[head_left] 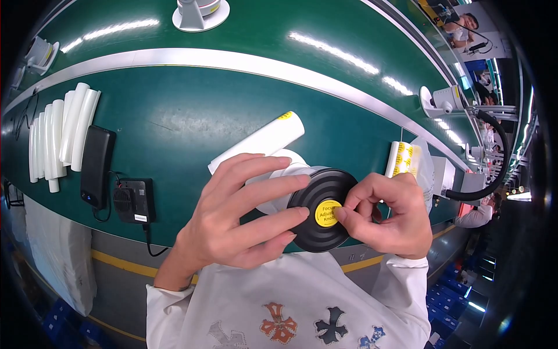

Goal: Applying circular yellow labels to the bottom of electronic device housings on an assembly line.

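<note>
Close in front of me is a white rounded device (273,200) with a black ribbed round cap (328,179) facing me. A round yellow sticker (326,213) with dark print sits at the middle of the cap. My left hand (232,218) holds the device from the left, its fingers spread over the body and the cap's face. With thumb and index finger closed together, my right hand (386,215) is at the sticker's right edge. Just behind the device lies a white tube or roll (261,136) with a yellow mark at its far end.
Several white rolls (64,134) lie at the left of the green table, near a black power bank (97,166) and a black cabled box (133,200). At right is a roll of yellow stickers (401,158). White devices (200,14) stand on the belt beyond the pale rail (192,57).
</note>
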Available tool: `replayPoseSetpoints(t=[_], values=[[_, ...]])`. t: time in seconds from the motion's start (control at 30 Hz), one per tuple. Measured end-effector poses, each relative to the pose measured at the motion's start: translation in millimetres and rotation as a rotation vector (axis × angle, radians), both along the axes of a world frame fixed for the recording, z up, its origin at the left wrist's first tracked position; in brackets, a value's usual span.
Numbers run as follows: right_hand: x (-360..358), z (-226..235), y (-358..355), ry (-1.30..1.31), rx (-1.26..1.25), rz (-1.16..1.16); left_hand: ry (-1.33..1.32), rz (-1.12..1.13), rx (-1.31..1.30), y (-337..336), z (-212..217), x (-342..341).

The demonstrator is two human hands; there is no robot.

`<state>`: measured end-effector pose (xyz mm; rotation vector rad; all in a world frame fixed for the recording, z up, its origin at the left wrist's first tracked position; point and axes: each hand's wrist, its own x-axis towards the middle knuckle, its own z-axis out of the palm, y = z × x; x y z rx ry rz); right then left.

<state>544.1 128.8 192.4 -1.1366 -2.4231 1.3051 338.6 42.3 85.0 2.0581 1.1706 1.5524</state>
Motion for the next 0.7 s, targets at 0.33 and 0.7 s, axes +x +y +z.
replayPoseSetpoints(t=[0.33, 0.7], values=[[-0.8, -1.1, -2.2, -0.001, 0.018, -0.014, 0.033, 0.022, -0.006, 0.2, 3.8, -1.4], [-1.8, -0.6, -3.1, -0.023, 0.048, -0.007, 0.102, 0.025, -0.005, 0.5, 9.5, -3.5]])
